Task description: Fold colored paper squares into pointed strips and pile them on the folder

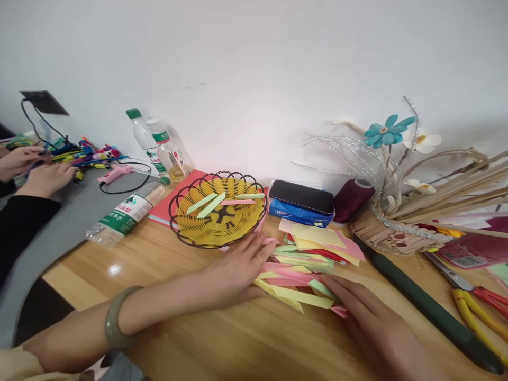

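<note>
A loose heap of pink, yellow and green paper strips point(296, 278) lies on the wooden table between my hands. My left hand point(236, 270) rests at the heap's left side, fingers stretched out over its edge. On the opposite side, my right hand point(371, 317) touches the strips with its extended fingertips. Neither hand grips anything. Just beyond the left hand stands a yellow woven basket point(202, 230) with a dark looped rim, and a few green and pink paper strips point(212, 205) lie in it. Behind the heap is a stack of coloured paper sheets point(317, 236).
A phone point(301, 197) sits on a blue tissue pack point(299, 212) beside a maroon thread spool point(353, 198). Scissors point(472, 291) and a dark green bar point(428, 307) are at right. Bottles point(127, 214) and another person's hands point(45, 177) are at left.
</note>
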Available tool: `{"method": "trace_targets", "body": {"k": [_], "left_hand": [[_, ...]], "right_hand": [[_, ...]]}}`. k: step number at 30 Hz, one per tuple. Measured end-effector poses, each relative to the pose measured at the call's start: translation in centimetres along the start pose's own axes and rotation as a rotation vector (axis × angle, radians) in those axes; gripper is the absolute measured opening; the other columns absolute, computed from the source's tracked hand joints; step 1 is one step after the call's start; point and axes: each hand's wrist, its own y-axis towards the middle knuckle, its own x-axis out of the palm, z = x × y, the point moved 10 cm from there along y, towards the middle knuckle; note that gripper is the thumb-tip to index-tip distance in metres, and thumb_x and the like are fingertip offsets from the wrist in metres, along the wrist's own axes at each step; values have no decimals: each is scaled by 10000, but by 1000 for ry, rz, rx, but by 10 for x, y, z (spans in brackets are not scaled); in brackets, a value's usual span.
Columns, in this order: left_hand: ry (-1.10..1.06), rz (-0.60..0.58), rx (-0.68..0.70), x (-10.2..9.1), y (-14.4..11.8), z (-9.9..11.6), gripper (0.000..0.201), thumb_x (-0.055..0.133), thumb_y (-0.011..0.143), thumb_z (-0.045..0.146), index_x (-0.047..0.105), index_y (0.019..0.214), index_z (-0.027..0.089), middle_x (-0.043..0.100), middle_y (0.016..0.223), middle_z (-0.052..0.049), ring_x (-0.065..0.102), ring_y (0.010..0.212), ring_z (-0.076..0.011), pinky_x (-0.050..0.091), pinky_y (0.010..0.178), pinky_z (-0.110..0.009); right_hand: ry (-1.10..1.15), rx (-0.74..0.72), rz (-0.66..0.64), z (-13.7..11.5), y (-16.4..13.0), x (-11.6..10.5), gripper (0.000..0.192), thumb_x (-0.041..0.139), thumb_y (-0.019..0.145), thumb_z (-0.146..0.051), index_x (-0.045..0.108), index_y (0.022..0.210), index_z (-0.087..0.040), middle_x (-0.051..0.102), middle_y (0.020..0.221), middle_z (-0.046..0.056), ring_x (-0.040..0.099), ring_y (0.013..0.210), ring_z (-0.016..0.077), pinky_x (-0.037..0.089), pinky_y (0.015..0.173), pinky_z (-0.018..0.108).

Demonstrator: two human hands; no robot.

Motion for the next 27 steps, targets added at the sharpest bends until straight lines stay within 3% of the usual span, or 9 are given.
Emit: {"method": "trace_targets", "body": {"k": [7, 12, 18, 21, 24, 27], "left_hand": [[-277, 49, 87, -6, 14, 10, 970, 695, 692, 122, 66, 1426, 206, 161, 1471, -148, 140, 1358, -256, 223, 1087, -433], [-393, 101, 89, -8, 15, 3, 1144, 783, 616, 256, -23, 1427, 232, 136, 1475, -150, 127, 1356, -298, 219, 1075, -486], [-277, 71, 16, 1, -12, -7, 1187, 769, 648, 278, -152, 1399, 276, -60, 1493, -120, -11, 1361, -324, 164, 1081, -521], [-234, 138, -56, 6, -15, -8, 1151, 730, 688, 268, -180, 1393, 257, -75, 1490, -123, -37, 1361, -319, 155, 1085, -527], [-234, 166, -112, 13, -7, -2, 1106, 697, 711, 229, -170, 1399, 235, -63, 1491, -130, -65, 1360, -308, 122, 1092, -534], [-299, 163, -113, 19, 7, 7, 1092, 683, 702, 207, -153, 1405, 217, -63, 1492, -124, -82, 1359, -301, 123, 1094, -530]], "right_hand": [[30, 26, 190, 0, 31, -36, 362, 414, 887, -280, 493, 1235, -221, 613, 1147, 86, 583, 1039, 218, 501, 849, 356], [200, 33, 11, -5, 57, -22, 405, 441, 883, -376, 445, 1257, -220, 581, 1197, 87, 558, 1079, 204, 494, 862, 342], [22, 44, 13, 21, 14, -15, 668, 517, 802, -482, 265, 1382, -265, 420, 1360, 105, 425, 1211, 307, 439, 911, 492], [23, 220, 121, 35, -13, -9, 643, 418, 859, -435, 163, 1419, -249, 302, 1432, 112, 331, 1272, 321, 424, 920, 511], [119, 317, 126, 25, -20, 9, 628, 378, 884, -393, 90, 1428, -272, 223, 1469, 85, 272, 1305, 288, 409, 947, 478], [236, 338, 111, 6, -10, 20, 597, 371, 899, -362, 87, 1419, -290, 181, 1483, 64, 226, 1326, 257, 335, 1002, 481]]}}
